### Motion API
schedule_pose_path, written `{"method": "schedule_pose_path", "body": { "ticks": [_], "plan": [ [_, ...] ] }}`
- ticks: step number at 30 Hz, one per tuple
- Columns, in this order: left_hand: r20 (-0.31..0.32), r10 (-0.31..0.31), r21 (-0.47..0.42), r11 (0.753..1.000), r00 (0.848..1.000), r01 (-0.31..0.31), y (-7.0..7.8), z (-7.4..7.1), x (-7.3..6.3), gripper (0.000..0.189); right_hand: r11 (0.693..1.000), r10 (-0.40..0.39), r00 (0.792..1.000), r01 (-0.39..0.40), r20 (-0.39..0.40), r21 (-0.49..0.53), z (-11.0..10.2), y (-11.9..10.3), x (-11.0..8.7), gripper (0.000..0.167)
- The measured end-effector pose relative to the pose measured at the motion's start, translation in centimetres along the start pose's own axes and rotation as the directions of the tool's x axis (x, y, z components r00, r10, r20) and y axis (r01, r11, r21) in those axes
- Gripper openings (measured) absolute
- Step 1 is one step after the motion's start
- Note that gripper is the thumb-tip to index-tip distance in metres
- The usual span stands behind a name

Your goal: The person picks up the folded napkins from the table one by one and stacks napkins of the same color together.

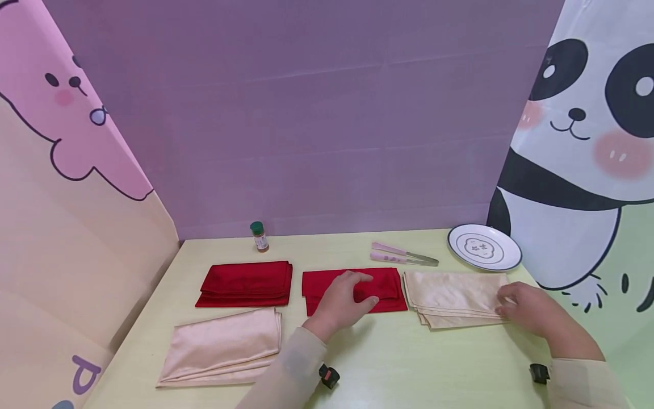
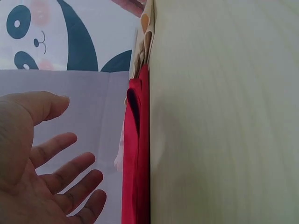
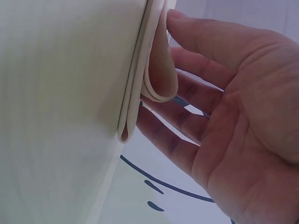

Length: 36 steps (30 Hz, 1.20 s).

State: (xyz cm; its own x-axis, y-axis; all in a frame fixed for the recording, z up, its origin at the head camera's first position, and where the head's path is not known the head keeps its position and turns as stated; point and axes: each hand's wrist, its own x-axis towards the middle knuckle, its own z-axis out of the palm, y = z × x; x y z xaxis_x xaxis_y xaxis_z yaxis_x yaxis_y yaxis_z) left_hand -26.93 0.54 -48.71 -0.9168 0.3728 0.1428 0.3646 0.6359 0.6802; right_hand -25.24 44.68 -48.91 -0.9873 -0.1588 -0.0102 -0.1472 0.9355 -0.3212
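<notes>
My left hand point(image 1: 343, 302) hovers above the right-hand folded red cloth point(image 1: 393, 291), its thumb and fingers spread and nothing between them. In the left wrist view that hand point(image 2: 51, 163) is apart from the red cloth point(image 2: 135, 154). At the right end of a folded beige satin cloth point(image 1: 452, 295), my right hand point(image 1: 528, 309) touches the edge. Seen from the right wrist, the thumb lies by the top of the beige cloth's point(image 3: 161, 79) looped fold, and the other fingers reach along its side, loosely bent. The cloth lies flat on the table.
Another folded red cloth point(image 1: 245, 284) and a folded pink cloth point(image 1: 225, 346) lie on the left of the table point(image 1: 434, 369). Behind stand a green-capped small jar point(image 1: 259, 237), pink-handled tongs point(image 1: 403, 254) and a white plate point(image 1: 484, 248). Printed walls enclose three sides.
</notes>
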Motion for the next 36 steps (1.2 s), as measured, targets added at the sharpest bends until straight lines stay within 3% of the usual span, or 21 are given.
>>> {"method": "schedule_pose_path", "body": {
  "ticks": [15, 20, 25, 36],
  "plan": [
    [0.032, 0.097, 0.059, 0.993, 0.995, -0.098, 1.0, 1.7, 0.0, 0.043, 0.995, 0.074, 0.995, -0.077, 0.061, 0.057, -0.5, -0.5, -0.9, 0.022],
    [0.038, 0.138, 0.068, 0.988, 0.99, -0.141, 1.0, 2.3, 0.1, 0.04, 0.997, 0.056, 0.996, -0.059, 0.065, 0.055, -0.8, -0.5, -1.4, 0.02],
    [0.042, 0.144, 0.083, 0.986, 0.989, -0.148, 1.0, 2.7, 0.2, 0.038, 0.996, 0.061, 0.995, -0.066, 0.079, 0.063, -0.8, -0.4, -1.6, 0.023],
    [0.082, 0.154, 0.083, 0.983, 0.985, -0.161, 1.6, 2.9, 0.2, 0.039, 0.978, 0.159, 0.97, -0.18, 0.183, 0.106, -0.8, -0.3, -1.7, 0.039]
  ]
}}
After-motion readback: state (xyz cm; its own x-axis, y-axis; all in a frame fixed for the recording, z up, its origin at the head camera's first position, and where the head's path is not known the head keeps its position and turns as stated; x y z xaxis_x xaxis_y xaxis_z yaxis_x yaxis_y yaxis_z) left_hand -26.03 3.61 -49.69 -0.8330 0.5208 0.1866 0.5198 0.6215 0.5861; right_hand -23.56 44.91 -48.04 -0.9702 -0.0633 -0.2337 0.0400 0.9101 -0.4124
